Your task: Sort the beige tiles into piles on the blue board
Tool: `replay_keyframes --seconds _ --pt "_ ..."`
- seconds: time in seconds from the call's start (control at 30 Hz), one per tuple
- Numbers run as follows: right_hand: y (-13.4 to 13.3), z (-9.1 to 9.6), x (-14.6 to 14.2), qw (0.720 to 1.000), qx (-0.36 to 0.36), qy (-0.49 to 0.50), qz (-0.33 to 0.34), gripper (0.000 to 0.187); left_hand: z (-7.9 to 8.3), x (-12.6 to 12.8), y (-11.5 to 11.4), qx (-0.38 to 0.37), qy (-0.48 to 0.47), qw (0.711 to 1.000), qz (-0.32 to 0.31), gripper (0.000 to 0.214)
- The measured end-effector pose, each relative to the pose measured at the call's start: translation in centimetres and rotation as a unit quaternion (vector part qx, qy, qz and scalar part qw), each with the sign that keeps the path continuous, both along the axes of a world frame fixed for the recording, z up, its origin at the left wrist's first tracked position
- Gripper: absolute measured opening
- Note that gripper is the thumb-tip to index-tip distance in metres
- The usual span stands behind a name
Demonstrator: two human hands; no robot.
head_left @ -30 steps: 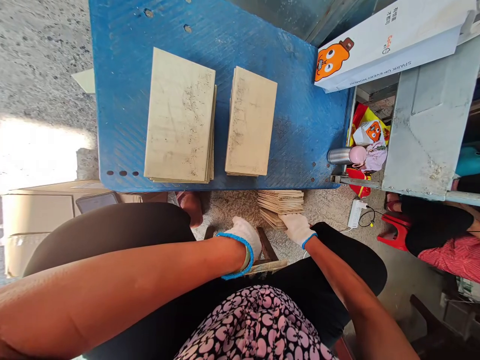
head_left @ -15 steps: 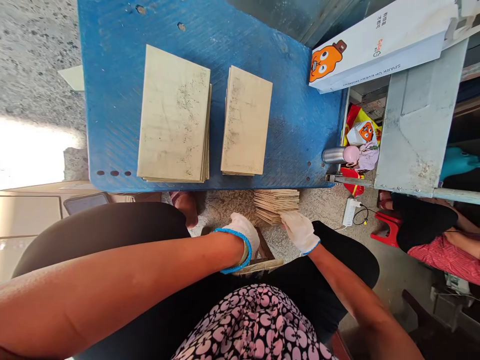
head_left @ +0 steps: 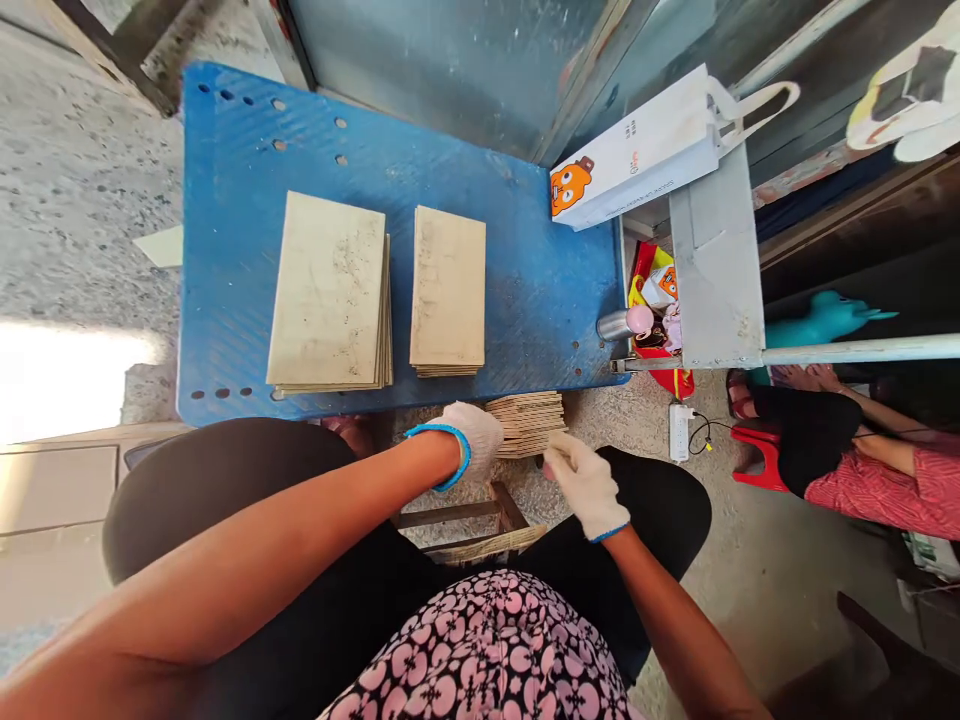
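My left hand [head_left: 478, 440], in a white glove with a blue cuff, is against the left side of a stack of thin wooden boards [head_left: 529, 425]. Its fingers are mostly hidden, so its grip cannot be made out. The stack sits low, just below the table's front edge, with its layered edges facing me. My right hand [head_left: 589, 485], gloved the same way, is at the stack's lower right corner. Its thumb and fingers are drawn together; whether a board edge lies between them is unclear.
On the blue table [head_left: 525, 300] lie a larger board stack [head_left: 326, 290] and a narrower one [head_left: 448, 290]. A white paper bag [head_left: 637, 150], a metal flask [head_left: 615, 325] and a grey metal ledge [head_left: 716, 260] are at the right. A power strip [head_left: 679, 432] lies on the floor near another person's legs [head_left: 810, 430].
My left hand has moved up to the side of the low stack, from which it was apart. My right hand has shifted slightly down. The camera view has tilted, showing more of the table's far side.
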State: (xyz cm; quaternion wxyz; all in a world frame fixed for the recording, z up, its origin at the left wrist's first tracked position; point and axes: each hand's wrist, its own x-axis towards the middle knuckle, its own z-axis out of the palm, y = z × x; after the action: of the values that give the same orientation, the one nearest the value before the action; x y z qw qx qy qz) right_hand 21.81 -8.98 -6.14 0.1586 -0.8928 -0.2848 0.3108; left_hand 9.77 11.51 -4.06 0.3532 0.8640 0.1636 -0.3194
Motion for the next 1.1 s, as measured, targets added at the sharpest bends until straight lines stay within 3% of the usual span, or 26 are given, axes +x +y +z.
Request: replay_keyframes --seconds 0.1,0.23,0.37,0.5,0.57,0.67,0.8,1.1 --pt "0.8 -0.6 -2.6 0.998 -0.012 0.06 0.022 0.032 2.7 -0.5 -0.3 0.047 0.013 0.999 -0.005 0.045" --pt "1.5 -1.0 -5.2 0.994 -0.01 0.079 0.073 0.038 2.8 -3.4 -3.3 0.028 -0.028 0.997 0.065 0.044" --pt "1.2 -1.7 -7.0 0.992 -0.004 0.073 0.1 0.04 0.4 -6.9 -7.1 -0.058 -0.055 0.988 0.134 0.055" --pt "0.8 -3.3 -7.3 0.99 -0.021 0.085 0.112 0.03 -3.6 -9.1 -9.0 -0.169 -0.108 0.949 0.244 0.053" --pt "0.9 -4.2 -6.9 0.991 -0.053 0.079 0.095 0.022 -5.6 -9.2 -8.8 -0.154 -0.066 0.926 0.338 0.056" --pt "1.5 -5.1 -6.2 0.992 -0.083 0.059 0.077 0.019 -7.3 -8.8 -7.7 -0.082 -0.031 0.911 0.403 0.055" --pt "1.7 -5.8 -6.1 0.992 -0.075 0.05 0.085 0.019 -7.3 -8.3 -7.3 -0.042 -0.031 0.918 0.393 0.053" --pt "1.0 -5.8 -6.7 0.989 -0.077 0.03 0.123 0.02 -6.1 -9.5 -9.0 -0.017 -0.024 0.953 0.302 0.062"
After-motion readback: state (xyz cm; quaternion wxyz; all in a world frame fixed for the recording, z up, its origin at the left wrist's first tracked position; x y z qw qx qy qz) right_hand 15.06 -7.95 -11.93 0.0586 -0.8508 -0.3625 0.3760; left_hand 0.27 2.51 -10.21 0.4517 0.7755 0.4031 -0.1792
